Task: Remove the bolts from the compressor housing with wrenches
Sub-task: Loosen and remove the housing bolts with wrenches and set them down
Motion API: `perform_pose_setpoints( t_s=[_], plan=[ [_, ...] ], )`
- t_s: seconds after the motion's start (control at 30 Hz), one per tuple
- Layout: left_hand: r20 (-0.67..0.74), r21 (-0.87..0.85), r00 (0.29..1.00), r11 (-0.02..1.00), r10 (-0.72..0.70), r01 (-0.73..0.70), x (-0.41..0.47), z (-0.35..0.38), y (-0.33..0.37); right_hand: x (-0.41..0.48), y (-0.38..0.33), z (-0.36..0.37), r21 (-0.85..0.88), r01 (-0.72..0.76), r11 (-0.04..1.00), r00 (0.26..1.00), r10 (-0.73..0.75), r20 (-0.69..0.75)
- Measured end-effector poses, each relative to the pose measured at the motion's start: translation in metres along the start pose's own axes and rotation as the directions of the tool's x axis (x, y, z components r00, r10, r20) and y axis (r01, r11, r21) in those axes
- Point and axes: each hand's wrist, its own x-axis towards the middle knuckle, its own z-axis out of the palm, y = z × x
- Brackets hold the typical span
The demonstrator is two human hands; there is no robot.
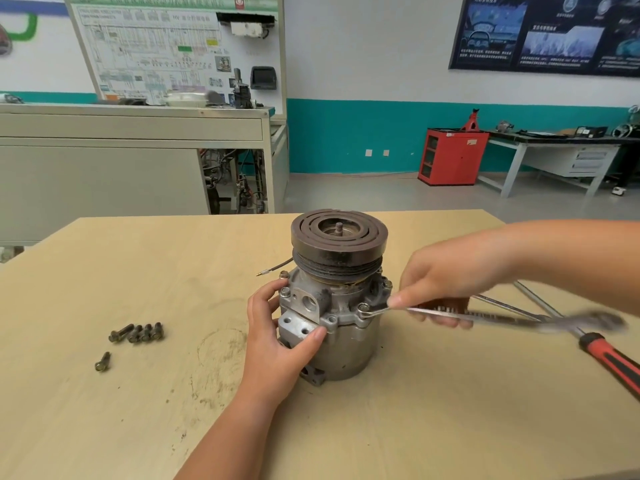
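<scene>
A grey metal compressor housing point(349, 337) stands upright on the wooden table point(145, 403), with a dark grooved pulley point(338, 233) on top. My left hand point(277, 336) grips the housing's left side, thumb on a mounting block. My right hand point(446, 282) holds a silver wrench point(460, 315), whose ring end sits on a bolt point(363, 309) at the housing's front right flange. More bolts remain in the flange, such as the flange bolt point(285, 291) on the left. Several removed bolts point(136, 333) lie in a row to the left, with one loose bolt point(103, 362) nearer me.
A red and black handled tool point(613, 362) lies at the table's right edge, with thin metal rods point(540, 301) behind it. A thin cable point(273, 267) trails from the housing's back left. Beyond the table stand a grey bench, a red cabinet point(452, 156) and a workbench.
</scene>
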Motion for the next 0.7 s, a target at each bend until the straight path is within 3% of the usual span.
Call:
perform_pose_setpoints(
  t_s=[0.07,0.13,0.17,0.23,0.33,0.47,0.7],
  plan=[
    [0.001,-0.004,1.000,1.000,0.005,-0.005,0.000,0.000,0.001,0.007,0.000,-0.011,-0.364,-0.014,0.931,0.980,-0.060,-0.190],
    [0.000,-0.010,1.000,1.000,0.009,-0.009,0.000,-0.001,0.001,0.013,0.002,-0.017,-0.493,0.021,0.870,0.937,-0.188,-0.293],
    [-0.003,-0.011,1.000,1.000,0.009,-0.009,0.000,-0.001,0.001,0.013,0.004,-0.020,-0.492,0.048,0.869,0.939,-0.207,-0.275],
    [-0.008,-0.011,1.000,1.000,0.008,-0.008,0.000,-0.002,0.001,0.006,0.011,-0.021,-0.384,0.063,0.921,0.978,-0.133,-0.158],
    [-0.006,-0.009,1.000,1.000,0.009,-0.009,0.000,-0.001,0.000,-0.004,0.027,-0.003,0.043,0.088,0.995,0.995,-0.090,0.036],
    [-0.006,-0.022,1.000,1.000,0.011,-0.011,0.001,0.000,-0.001,-0.004,0.023,0.034,0.498,0.081,0.863,0.970,-0.184,0.160],
    [-0.014,-0.003,1.000,1.000,0.025,-0.025,0.001,0.001,-0.001,-0.001,-0.001,0.050,0.705,0.073,0.706,0.981,-0.177,0.075]
  ],
)
